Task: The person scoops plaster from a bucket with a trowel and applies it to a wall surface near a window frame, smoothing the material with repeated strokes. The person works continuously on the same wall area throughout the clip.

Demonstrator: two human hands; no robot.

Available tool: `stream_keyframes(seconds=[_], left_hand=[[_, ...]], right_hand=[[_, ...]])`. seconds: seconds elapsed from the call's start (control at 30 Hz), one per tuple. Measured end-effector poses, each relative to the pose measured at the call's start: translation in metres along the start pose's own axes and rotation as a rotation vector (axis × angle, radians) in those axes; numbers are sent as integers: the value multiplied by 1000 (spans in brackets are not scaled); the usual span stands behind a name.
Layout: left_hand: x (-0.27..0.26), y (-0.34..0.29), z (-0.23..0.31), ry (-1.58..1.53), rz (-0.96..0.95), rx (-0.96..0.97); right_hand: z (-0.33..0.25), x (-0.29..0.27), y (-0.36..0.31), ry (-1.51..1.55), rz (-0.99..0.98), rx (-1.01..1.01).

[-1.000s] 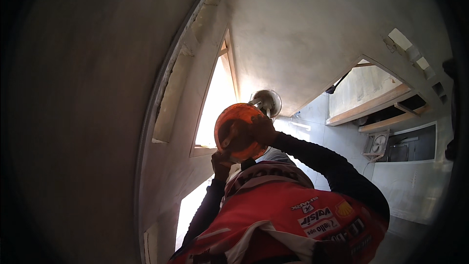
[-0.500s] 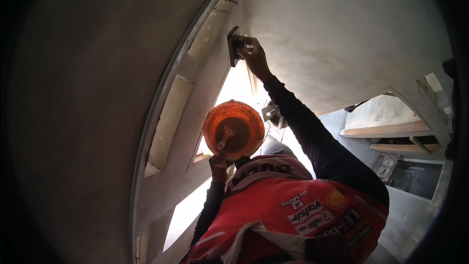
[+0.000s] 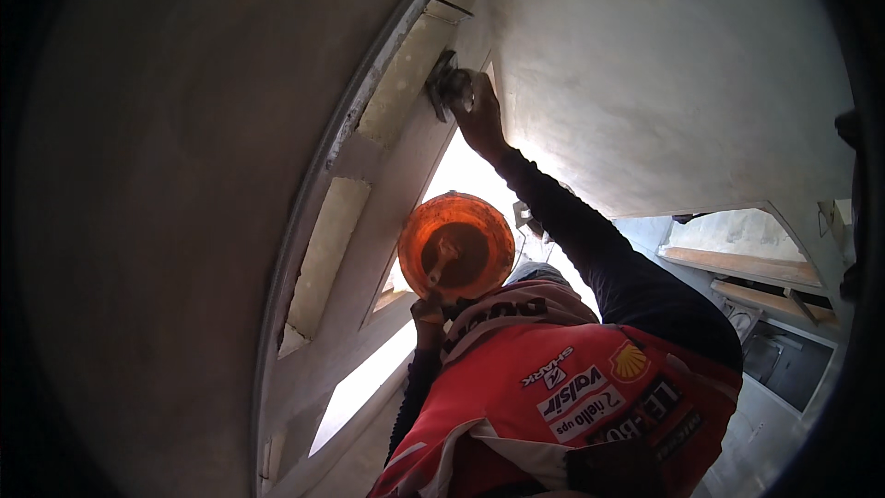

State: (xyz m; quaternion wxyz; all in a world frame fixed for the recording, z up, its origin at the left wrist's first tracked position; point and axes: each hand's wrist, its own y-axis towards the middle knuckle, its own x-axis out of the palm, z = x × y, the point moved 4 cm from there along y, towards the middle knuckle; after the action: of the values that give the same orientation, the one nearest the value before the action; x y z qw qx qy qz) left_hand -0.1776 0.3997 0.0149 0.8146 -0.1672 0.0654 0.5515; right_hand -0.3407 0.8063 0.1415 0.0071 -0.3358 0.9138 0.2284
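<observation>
My right hand, arm stretched out, is closed around the handle of a dark, flat plastering float. The float lies against the pale grey frame member beside the window-like opening; motion blurs it slightly. Closer to my body, my left hand grips the near rim of an orange bucket. Inside the bucket is a brownish-grey mix, and a brush smeared with it leans toward my left hand. Whether my left fingers also hold the brush handle is hidden.
A broad smooth grey surface fills the left side, edged by a curved metal strip. Recessed panels run along the frame. Another plastered wall rises at right, with wooden ledges and a dark recess lower down.
The float has moved left along the frame member and turned slightly in my right hand. The whole view has shifted a little; my left hand still holds the bucket.
</observation>
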Motion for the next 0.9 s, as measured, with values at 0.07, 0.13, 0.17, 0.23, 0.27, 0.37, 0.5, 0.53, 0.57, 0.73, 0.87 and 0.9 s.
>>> stream_keyframes(seconds=[0.07, 0.13, 0.17, 0.23, 0.27, 0.37, 0.5, 0.53, 0.57, 0.73, 0.87, 0.9], left_hand=[[1, 1, 9, 182, -7, 40], [4, 1, 12, 203, -59, 116], [5, 1, 13, 281, -64, 219], [6, 2, 4, 261, -35, 216], [7, 1, 2, 326, -16, 286], [5, 2, -10, 363, -38, 348], [3, 4, -22, 427, -92, 276], [3, 5, -30, 146, -54, 84], [4, 4, -34, 19, -42, -16], [15, 4, -34, -121, 6, -184], [16, 1, -12, -180, 3, -257], [16, 1, -4, -174, -20, -267]], right_hand=[[-2, 5, 3, -46, -155, 9], [-2, 0, 2, 32, -13, -13], [2, -3, -1, 49, 52, 81], [1, -6, -2, 130, 147, -24], [3, -3, -3, 73, 71, -2], [2, 5, 0, -25, -154, -19], [-5, -7, 7, -10, 13, 67], [-6, -11, 9, 53, 71, 82], [-12, -14, 8, 77, 131, -20], [-15, 9, -15, -81, -239, -146], [-6, 11, -40, -20, -30, 94], [-11, 11, -42, 62, -16, -17]])
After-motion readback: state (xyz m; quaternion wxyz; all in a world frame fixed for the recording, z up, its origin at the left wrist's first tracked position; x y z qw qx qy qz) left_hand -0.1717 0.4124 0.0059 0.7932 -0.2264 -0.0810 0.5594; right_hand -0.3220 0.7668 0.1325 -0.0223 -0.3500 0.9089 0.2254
